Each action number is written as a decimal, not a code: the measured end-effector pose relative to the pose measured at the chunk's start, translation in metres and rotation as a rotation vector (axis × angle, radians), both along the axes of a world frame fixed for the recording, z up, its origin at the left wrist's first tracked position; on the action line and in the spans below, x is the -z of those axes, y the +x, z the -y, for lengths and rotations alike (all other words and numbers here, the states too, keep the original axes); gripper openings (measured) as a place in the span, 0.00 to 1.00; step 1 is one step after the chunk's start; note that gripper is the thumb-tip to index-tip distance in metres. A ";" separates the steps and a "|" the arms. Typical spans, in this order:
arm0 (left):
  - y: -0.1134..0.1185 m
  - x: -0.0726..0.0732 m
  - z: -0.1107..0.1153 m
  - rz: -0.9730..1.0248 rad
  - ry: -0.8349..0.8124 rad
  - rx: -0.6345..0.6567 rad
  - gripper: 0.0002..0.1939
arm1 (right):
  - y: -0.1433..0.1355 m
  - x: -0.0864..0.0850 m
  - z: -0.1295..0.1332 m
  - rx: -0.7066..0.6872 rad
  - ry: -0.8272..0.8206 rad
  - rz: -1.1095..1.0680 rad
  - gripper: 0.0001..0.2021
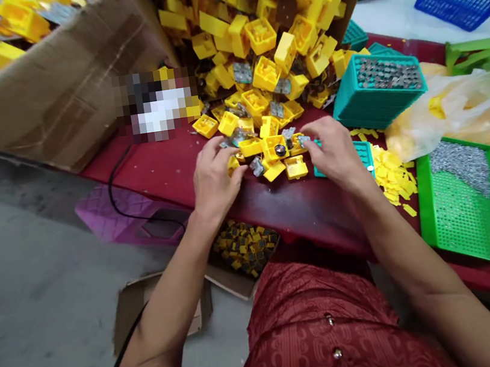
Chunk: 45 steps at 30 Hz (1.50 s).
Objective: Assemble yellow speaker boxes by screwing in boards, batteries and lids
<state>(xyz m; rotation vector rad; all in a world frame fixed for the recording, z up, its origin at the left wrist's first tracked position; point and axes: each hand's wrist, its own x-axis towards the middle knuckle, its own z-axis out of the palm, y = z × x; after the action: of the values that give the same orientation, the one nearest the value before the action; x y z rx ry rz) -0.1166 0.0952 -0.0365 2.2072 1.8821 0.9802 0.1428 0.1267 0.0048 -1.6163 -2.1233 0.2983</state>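
Note:
Small yellow plastic casings [296, 168] lie in a loose cluster at the front of a large heap. Among them is one casing with a round dark part [280, 150] inside. At the left side of this cluster, my left hand [213, 179] has its fingers curved round a yellow casing [233, 165], partly hidden by the thumb. Opposite it, my right hand [335, 148] pinches a small grey circuit board [303, 140] between thumb and fingers. A loose board [257, 166] rests between the hands. Beneath my right hand sits a low teal tray [363, 153], partly covered.
A cardboard box [62, 81] stands left of the heap [246, 34]. Right of my hands are stacked teal trays [377, 89] of round metal parts, flat yellow pieces [392, 175] and a green basket [466, 231] with metal bits. A black cable [112, 193] hangs over the red table edge.

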 end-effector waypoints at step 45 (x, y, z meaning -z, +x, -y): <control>0.051 -0.035 0.082 0.076 -0.404 0.281 0.31 | 0.036 0.012 0.068 -0.109 -0.235 -0.298 0.11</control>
<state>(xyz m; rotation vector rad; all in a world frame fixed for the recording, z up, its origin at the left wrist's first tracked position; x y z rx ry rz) -0.0652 0.0135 -0.0014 2.0781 1.5178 0.5685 0.1790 0.0592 -0.0070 -1.4721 -2.0050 0.7990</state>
